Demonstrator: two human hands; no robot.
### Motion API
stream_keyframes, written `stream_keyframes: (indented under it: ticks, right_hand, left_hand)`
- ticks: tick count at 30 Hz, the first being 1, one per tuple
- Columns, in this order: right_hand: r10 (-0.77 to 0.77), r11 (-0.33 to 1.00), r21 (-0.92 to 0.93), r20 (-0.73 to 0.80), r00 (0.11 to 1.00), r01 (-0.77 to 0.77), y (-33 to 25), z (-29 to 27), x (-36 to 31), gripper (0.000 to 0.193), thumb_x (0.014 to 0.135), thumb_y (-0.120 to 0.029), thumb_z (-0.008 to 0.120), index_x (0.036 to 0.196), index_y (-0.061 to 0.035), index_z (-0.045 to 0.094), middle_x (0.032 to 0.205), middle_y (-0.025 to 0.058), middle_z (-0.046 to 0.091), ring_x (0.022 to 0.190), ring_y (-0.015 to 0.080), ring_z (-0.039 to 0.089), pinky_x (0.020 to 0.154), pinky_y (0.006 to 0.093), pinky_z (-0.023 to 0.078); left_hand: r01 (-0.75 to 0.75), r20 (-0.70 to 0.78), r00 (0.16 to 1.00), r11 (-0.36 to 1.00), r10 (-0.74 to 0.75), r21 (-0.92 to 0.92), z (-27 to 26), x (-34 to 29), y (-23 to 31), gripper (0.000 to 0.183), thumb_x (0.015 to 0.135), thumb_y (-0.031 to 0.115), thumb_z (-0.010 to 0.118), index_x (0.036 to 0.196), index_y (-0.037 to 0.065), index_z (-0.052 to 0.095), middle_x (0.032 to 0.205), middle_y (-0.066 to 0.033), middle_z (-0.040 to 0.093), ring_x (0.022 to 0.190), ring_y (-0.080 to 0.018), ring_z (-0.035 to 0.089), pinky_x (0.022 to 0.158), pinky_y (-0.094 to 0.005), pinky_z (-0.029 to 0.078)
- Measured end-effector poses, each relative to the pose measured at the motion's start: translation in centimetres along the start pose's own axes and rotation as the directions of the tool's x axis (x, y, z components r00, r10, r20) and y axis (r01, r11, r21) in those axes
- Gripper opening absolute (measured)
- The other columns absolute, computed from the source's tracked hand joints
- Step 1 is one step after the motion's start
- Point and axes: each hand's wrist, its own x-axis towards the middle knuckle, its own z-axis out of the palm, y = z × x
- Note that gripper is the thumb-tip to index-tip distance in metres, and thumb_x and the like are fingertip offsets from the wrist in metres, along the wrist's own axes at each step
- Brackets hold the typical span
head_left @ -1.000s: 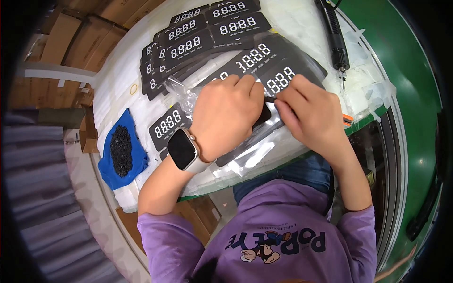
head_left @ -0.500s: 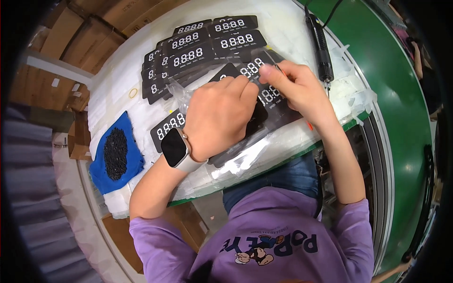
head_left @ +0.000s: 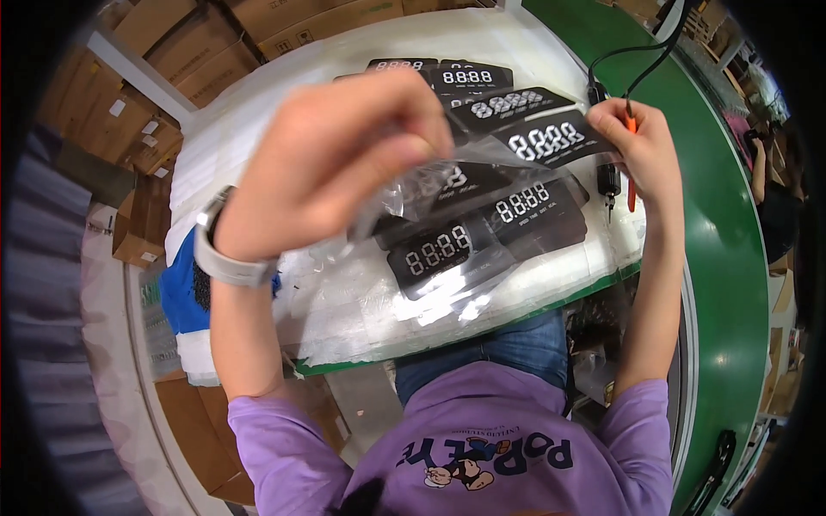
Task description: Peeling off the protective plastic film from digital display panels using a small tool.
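Note:
My right hand (head_left: 641,150) pinches the right end of a black display panel (head_left: 546,142) printed with white segment digits, held up over the table. A thin orange-handled tool (head_left: 631,185) is tucked in that same hand; its working end is hidden. My left hand (head_left: 344,159), blurred by motion, is closed on crumpled clear plastic film (head_left: 409,193) at the left. The film stretches toward the raised panel. Below, more black panels (head_left: 439,249) lie side by side on the table, with clear plastic over part of them.
More black panels (head_left: 469,79) lie at the back of the white-covered table (head_left: 335,318). A black electric screwdriver (head_left: 608,182) with a cable is at the right. A blue cloth (head_left: 181,288) with small black pieces lies at the left. Cardboard boxes (head_left: 318,26) stand behind.
My left hand has risen and moved left, pulling film with it. My right hand has moved right and up with a panel. The head view has shifted slightly.

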Motion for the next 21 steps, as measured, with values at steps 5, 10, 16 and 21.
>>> stream_keyframes:
  ticks: [5, 10, 16, 21]
  right_hand:
    - [-0.107, 0.993, 0.053, -0.014, 0.994, 0.108, -0.9, 1.6, 4.5, 0.021, 0.096, -0.023, 0.072, 0.095, -0.0015, 0.071, 0.069, -0.0059, 0.058, 0.050, -0.0001, 0.039, 0.045, 0.0199, 0.026]
    - [-0.034, 0.984, -0.174, -0.043, 0.998, 0.026, 3.1, 4.6, 9.5, 0.020, 0.096, -0.018, 0.069, 0.097, 0.0011, 0.074, 0.068, 0.0002, 0.065, 0.052, 0.0044, 0.048, 0.047, 0.0233, 0.034]
    - [-0.105, 0.756, -0.652, -0.040, 0.994, 0.053, 4.5, 8.9, 10.4, 0.033, 0.091, -0.032, 0.073, 0.093, 0.0011, 0.076, 0.074, 0.0146, 0.074, 0.067, 0.0258, 0.072, 0.068, 0.0383, 0.054]
    - [-0.227, 0.806, -0.573, -0.062, 0.972, 0.152, 1.1, 8.4, 6.4, 0.059, 0.099, -0.051, 0.055, 0.087, 0.0023, 0.077, 0.077, 0.0233, 0.071, 0.080, 0.0362, 0.071, 0.073, 0.0425, 0.052]
  left_hand:
    - [0.124, -0.433, 0.900, 0.977, -0.037, 0.176, -6.9, -2.9, 0.4, 0.017, 0.097, 0.011, 0.059, 0.104, -0.004, 0.061, 0.099, -0.0100, 0.067, 0.092, -0.0169, 0.065, 0.087, -0.0279, 0.048]
    - [0.091, -0.826, 0.551, 0.992, -0.122, -0.085, -12.3, -6.5, -1.9, 0.030, 0.097, 0.017, 0.063, 0.119, -0.002, 0.069, 0.109, -0.0084, 0.071, 0.098, -0.0171, 0.068, 0.091, -0.0279, 0.049]
    - [0.302, -0.612, 0.768, 0.950, -0.190, 0.084, -8.8, -4.0, -1.5, 0.011, 0.077, 0.001, 0.068, 0.086, 0.000, 0.062, 0.076, -0.0020, 0.062, 0.073, -0.0117, 0.060, 0.070, -0.0258, 0.049]
    - [0.200, -0.439, 0.890, 0.970, -0.122, 0.137, -5.4, -1.1, -1.9, 0.012, 0.080, 0.003, 0.071, 0.084, 0.004, 0.059, 0.079, 0.0011, 0.059, 0.076, -0.0076, 0.056, 0.071, -0.0236, 0.045]
